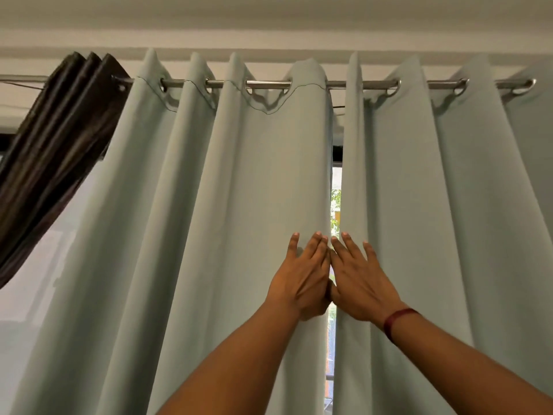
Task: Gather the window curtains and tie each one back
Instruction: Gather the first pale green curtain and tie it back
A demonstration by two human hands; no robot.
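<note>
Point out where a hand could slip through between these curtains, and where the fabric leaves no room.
One free patch: the narrow slit between the left pale curtain and the right pale curtain, open from below the rod downward. The left hand and right hand crowd its middle. Elsewhere folds overlap; the brown curtain is bunched far left.

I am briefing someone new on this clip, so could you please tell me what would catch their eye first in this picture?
First, the two hands at centre, left hand and right hand, fingers spread, side by side at the inner edges of the left curtain and right curtain. Between them runs a narrow gap showing greenery outside. Above, a metal rod carries both through eyelets, and a dark brown curtain slants away at far left.
</note>
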